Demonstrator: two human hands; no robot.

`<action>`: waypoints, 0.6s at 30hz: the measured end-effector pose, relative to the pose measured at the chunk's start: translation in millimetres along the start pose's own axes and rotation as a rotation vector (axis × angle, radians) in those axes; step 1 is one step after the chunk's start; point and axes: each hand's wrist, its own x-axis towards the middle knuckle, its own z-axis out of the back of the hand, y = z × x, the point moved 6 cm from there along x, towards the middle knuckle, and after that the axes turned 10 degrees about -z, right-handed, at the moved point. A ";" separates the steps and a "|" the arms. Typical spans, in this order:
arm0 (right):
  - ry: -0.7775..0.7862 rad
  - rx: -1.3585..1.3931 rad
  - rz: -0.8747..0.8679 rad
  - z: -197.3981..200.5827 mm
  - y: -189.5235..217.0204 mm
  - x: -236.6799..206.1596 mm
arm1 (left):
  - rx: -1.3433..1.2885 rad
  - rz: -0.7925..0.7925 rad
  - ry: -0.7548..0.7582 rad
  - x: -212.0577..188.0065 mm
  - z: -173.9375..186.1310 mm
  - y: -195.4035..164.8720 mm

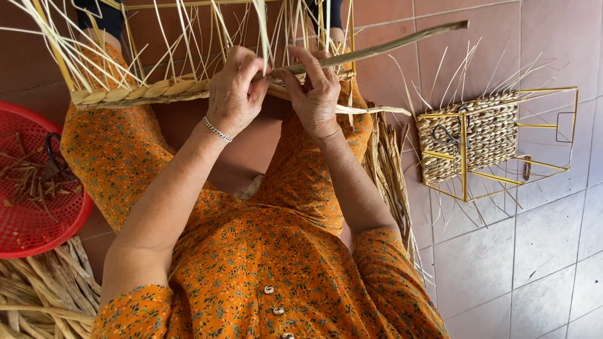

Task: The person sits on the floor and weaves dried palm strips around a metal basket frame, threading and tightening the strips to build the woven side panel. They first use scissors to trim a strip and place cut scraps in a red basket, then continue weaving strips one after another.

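Both hands meet at the braided rim (144, 91) of the half-woven basket over the lap — left hand (233, 91) pinching an upright strand, right hand (314, 94) grasping the long reed (383, 47), which runs right and slightly up — finished basket frame (487, 141) on the floor's right side.

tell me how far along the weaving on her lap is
Done: one braided row along the bottom of the frame. In hand: the left hand and right hand pinch a long reed strand at that row. Left: the upright stakes above stand bare. A further-woven basket sits on the floor.
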 end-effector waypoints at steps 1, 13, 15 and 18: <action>-0.031 -0.049 0.032 1.6 0.6 0.3 | -0.005 -0.037 -0.048 -1.0 2.9 -2.8; -0.055 -0.210 0.102 0.2 -11.4 -19.9 | -0.253 0.013 -0.083 -13.3 -23.5 46.3; 0.005 -0.152 0.019 3.1 -14.2 -30.3 | -0.164 0.007 -0.114 -5.9 -33.1 52.7; 0.132 -0.013 -0.253 3.8 -27.4 -36.8 | -0.019 0.092 -0.094 -9.6 -44.5 59.7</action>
